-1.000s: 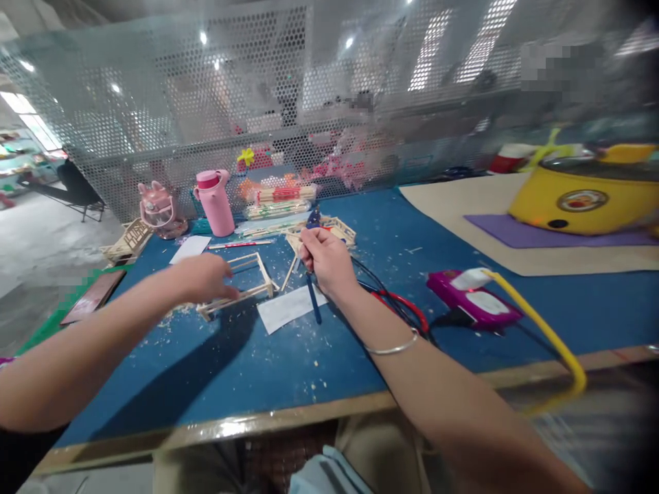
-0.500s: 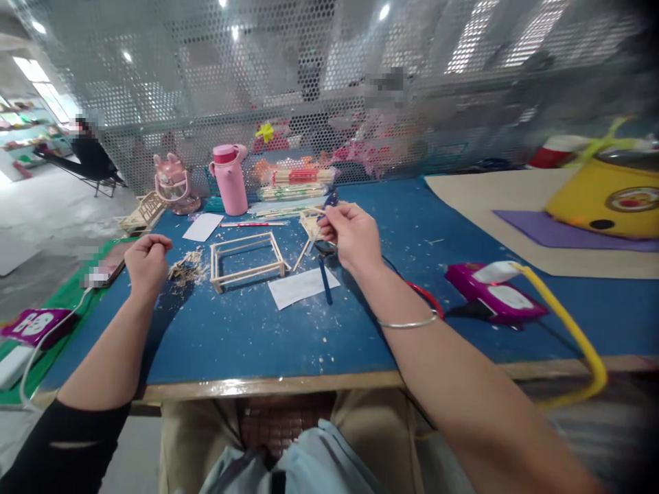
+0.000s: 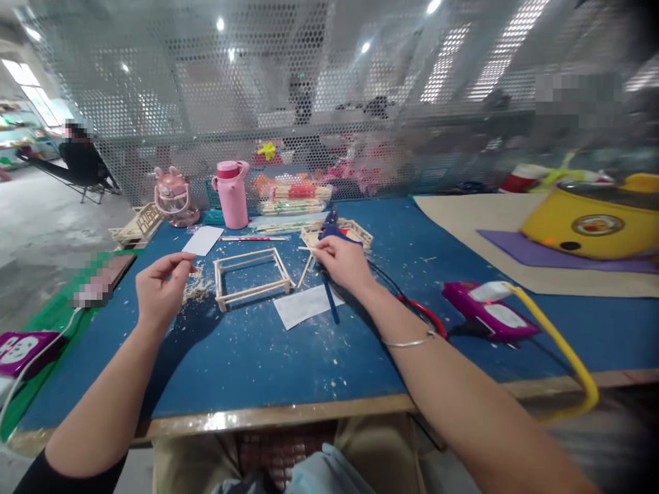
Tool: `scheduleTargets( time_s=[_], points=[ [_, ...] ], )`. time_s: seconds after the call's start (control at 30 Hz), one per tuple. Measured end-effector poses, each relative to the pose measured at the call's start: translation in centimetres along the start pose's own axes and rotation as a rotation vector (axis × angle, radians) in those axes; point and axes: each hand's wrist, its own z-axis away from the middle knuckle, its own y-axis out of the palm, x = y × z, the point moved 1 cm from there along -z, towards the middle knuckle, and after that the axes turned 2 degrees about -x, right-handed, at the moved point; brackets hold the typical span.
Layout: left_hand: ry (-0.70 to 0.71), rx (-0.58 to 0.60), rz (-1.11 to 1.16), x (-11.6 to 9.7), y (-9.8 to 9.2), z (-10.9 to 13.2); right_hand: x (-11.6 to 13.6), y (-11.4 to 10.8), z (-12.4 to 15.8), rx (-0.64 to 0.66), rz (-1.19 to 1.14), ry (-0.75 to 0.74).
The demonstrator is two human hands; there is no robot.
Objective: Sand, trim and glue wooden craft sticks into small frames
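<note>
My right hand point(image 3: 344, 264) pinches a short thin wooden stick point(image 3: 305, 248), its tip pointing left. Behind that hand lies a blue tool point(image 3: 332, 225), probably a glue gun, partly hidden, over a many-sided frame of sticks point(image 3: 363, 234). My left hand point(image 3: 162, 288) is closed, thumb against fingers, above a heap of wood crumbs point(image 3: 200, 287); anything it holds is too small to make out. Between the hands stands a box-shaped frame of wooden sticks point(image 3: 252, 299). A white paper point(image 3: 301, 309) and a dark blue strip point(image 3: 331, 299) lie near my right hand.
A pink bottle point(image 3: 235, 202), a pink jug point(image 3: 176, 199) and bundles of sticks point(image 3: 296, 195) line the back. At right are a purple plug-in unit point(image 3: 489, 312), a yellow cable point(image 3: 566, 343) and a yellow pot point(image 3: 592, 223). A white card point(image 3: 203, 241) lies left.
My right hand has come down a little, and the stick in its fingers now shows. My left hand has shifted slightly right and turned, its fingertips pressed together. The view has tilted slightly.
</note>
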Motion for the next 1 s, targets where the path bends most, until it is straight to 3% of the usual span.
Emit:
scheduleTargets(
  time_s=[0.2,0.37,0.43,0.47,0.53,0.6,0.7,0.87,1.0],
  points=[
    [0.093,0.167,-0.086,-0.2,0.0,0.4,1.3,2.2,0.5,0.086,0.232,-0.105],
    [0.042,0.200,0.004,-1.9,0.2,1.9,2.0,1.5,1.0,0.079,0.325,-0.102],
    [-0.021,0.358,0.073,-3.2,0.7,3.4,4.2,0.5,2.2,0.024,0.261,-0.167],
    [-0.070,0.503,0.127,-3.7,1.1,4.2,5.7,0.0,3.0,0.035,0.173,-0.249],
    [-0.112,0.785,0.213,-4.7,1.9,5.8,8.7,-0.8,4.9,0.214,-0.029,-0.383],
    [-0.105,0.883,0.240,-5.0,2.5,6.8,11.1,-1.1,6.7,0.458,-0.121,-0.426],
    [-0.040,0.884,0.226,-4.7,2.9,7.1,12.4,-1.0,7.9,0.508,-0.066,-0.403],
    [0.021,0.830,0.165,-4.1,2.7,6.6,12.0,-0.4,6.9,0.601,-0.125,-0.425],
    [0.026,0.793,0.145,-3.9,2.7,6.5,12.2,-0.3,5.8,0.569,-0.062,-0.517]
  ],
)
